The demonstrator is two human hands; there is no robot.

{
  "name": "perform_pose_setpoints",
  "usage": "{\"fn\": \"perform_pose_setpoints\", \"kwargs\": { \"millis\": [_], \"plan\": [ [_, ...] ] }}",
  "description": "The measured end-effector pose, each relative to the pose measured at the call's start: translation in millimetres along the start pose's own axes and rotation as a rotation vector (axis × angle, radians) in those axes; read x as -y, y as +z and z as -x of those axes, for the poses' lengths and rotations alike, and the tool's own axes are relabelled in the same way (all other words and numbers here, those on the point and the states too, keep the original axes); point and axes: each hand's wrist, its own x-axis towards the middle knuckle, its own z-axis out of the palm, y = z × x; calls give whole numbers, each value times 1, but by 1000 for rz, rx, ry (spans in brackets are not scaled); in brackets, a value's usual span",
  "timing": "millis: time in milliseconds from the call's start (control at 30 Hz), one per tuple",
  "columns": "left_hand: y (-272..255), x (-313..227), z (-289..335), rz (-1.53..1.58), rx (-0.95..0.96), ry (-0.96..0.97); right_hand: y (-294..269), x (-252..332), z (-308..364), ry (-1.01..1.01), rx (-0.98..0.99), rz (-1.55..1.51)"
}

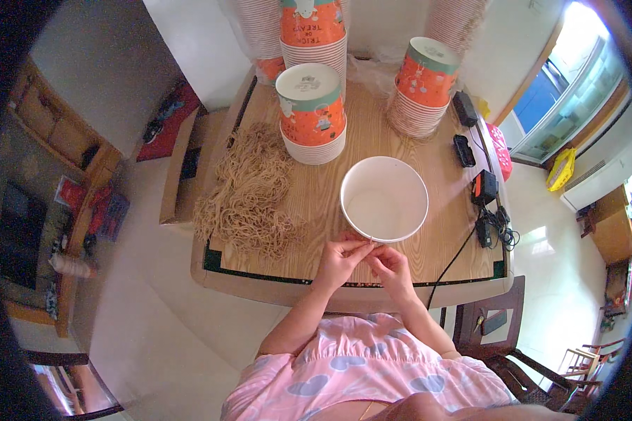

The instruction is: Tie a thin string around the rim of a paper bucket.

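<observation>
A white paper bucket point(384, 199) stands on the table near me, its open mouth facing up and its inside bare. My left hand point(343, 261) is closed in a pinch at the bucket's near rim. Close beside it, my right hand point(392, 269) pinches too, and the fingertips of both hands almost meet just below the rim. Whatever lies between the fingers is too small to make out. To the left spreads a loose heap of tan cords point(249, 193).
Upside-down stacks of orange and green paper buckets point(312, 116) stand behind, with another stack point(423, 88) at the far right. Black adapters and cables point(486, 196) lie along the table's right edge. A dark wooden chair point(488, 326) holding a phone is at the lower right.
</observation>
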Motion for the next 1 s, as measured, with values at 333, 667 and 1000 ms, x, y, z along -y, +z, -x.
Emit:
{"fn": "perform_pose_setpoints", "kwargs": {
  "millis": [333,667,1000],
  "plan": [
    [-1,11,4,90,20,-118,3,-7,-4,-58,-16,5],
    [-2,7,7,191,-33,-156,-6,-11,0,11,-10,31],
    [-5,15,4,451,-40,-119,-6,2,5,-26,-64,65]
  ]
}}
